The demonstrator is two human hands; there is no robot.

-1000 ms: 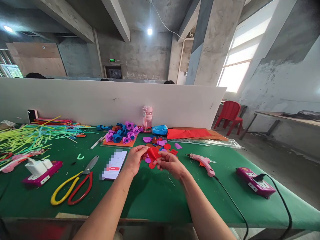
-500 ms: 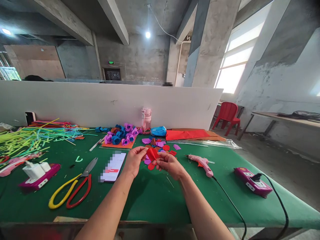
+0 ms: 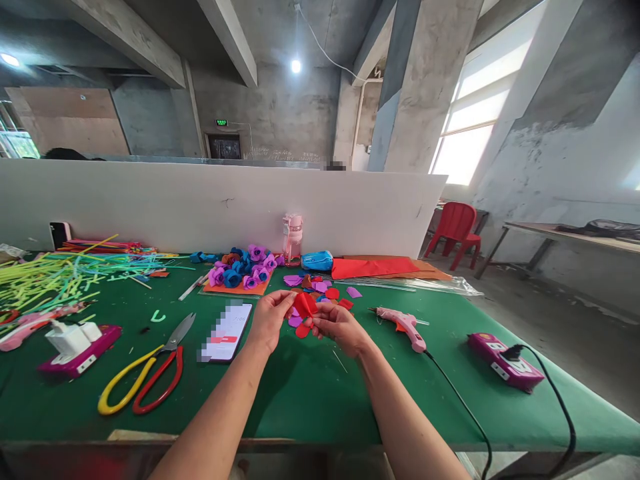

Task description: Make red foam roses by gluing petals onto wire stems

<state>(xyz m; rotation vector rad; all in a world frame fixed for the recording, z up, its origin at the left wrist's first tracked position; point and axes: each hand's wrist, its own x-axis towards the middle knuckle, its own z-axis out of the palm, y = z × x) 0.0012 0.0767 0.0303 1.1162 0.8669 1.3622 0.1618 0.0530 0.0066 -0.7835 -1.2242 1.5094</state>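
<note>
Between my two hands is a red petal-like piece [image 3: 305, 305], apparently of paper or felt, raised above the table. My left hand [image 3: 271, 319] pinches its left edge with thumb and fingertips. On the other side, my right hand [image 3: 339, 325] grips the lower right edge, its fingers partly hidden behind the thumb. Just beyond lie loose cut petals [image 3: 320, 287] in purple, red, blue and brown. Finished-looking purple and blue flowers [image 3: 243, 270] rest on an orange sheet, left of the petals.
Yellow-and-red-handled scissors [image 3: 150, 367] and a phone [image 3: 226, 333] lie left of my arms. A pink glue gun [image 3: 407, 327] with a cord and a purple power strip [image 3: 505, 361] are at right. Pipe cleaners [image 3: 65, 277], a pink bottle [image 3: 293, 237] and red sheets [image 3: 375, 268] line the back.
The red piece looks slightly turned or flattened between my fingers. Both hands stay in nearly the same place.
</note>
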